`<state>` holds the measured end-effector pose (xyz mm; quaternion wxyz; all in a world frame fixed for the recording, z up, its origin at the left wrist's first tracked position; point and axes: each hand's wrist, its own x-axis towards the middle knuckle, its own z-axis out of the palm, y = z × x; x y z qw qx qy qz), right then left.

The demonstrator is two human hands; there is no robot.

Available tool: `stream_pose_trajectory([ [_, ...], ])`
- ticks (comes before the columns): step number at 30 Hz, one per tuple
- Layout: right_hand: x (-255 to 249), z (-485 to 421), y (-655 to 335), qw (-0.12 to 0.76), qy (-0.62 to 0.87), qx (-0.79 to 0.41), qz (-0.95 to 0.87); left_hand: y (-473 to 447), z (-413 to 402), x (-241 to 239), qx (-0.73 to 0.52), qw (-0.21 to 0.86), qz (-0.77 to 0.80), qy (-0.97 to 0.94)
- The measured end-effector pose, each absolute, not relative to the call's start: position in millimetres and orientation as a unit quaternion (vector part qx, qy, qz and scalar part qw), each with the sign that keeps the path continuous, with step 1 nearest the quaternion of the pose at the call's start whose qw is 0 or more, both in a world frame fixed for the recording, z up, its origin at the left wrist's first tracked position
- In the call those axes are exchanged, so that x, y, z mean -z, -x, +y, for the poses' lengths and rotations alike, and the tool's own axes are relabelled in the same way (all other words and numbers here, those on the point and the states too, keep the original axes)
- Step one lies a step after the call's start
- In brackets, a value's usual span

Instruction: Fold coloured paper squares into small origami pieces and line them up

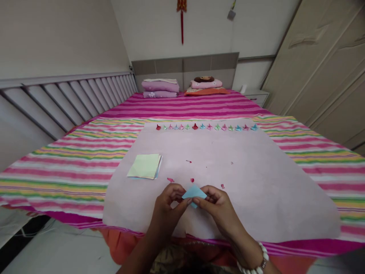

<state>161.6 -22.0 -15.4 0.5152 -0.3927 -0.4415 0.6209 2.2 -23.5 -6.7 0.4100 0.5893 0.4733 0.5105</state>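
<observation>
Head view is showing the left hand (168, 198) and the right hand (216, 203) meeting at the near edge of a bed, both curled almost shut and pinching a small light blue paper piece (194, 192) between thumbs and fingertips, one hand at each side of it. That paper is looking thin and crisp, folded into a flat pointed shape, though its exact creases are too small to be made out. Being so slight and held only by its edges, it could slip, tear or take a crooked fold if either pinch is pressing unevenly. Under the hands a smooth pale pink sheet (256, 182) is lying over a bedspread (57, 167) striped in pink, green and yellow. Tiny red paper scraps (170, 179) are sitting just beyond the hands, and to the left a flat stack of square papers (145, 166), pale green on top. At the far edge a row of small folded paper figures (205, 126) is running left to right.
</observation>
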Motion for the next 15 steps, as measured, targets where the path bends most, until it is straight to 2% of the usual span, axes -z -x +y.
stream_pose_trajectory([
  [5, 12.6, -22.3, -161.1, 0.551, 0.382, -0.599, -0.438, 0.6, -21.6, 5.2, -0.484, 0.368, 0.420, -0.673],
  [15, 11.1, -26.3, -160.3, 0.551, 0.426, -0.510, -0.505, -0.4, -22.8, 4.8, -0.479, 0.348, 0.467, -0.656],
])
